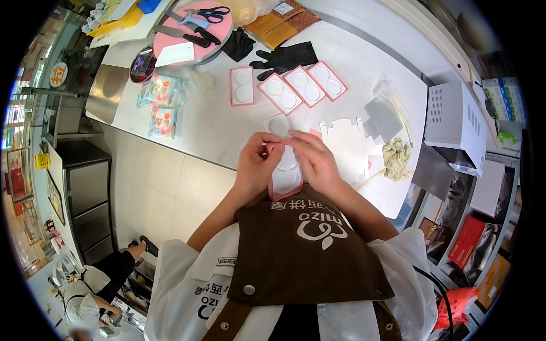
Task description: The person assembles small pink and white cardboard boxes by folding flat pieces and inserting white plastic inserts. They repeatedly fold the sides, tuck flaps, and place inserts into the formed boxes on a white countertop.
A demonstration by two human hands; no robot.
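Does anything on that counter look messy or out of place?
Mostly tidy: four pink-rimmed trays lie in a loose row. Odd bits: black gloves dropped beside them, and a crumpled cloth near the counter's edge. Both hands hold another tray.

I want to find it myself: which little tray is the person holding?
Start at the big white worktop. At its near edge, both hands, left and right, hold one pink-rimmed tray with two round hollows. Four similar trays lie flat in a row farther back; only this one is lifted.
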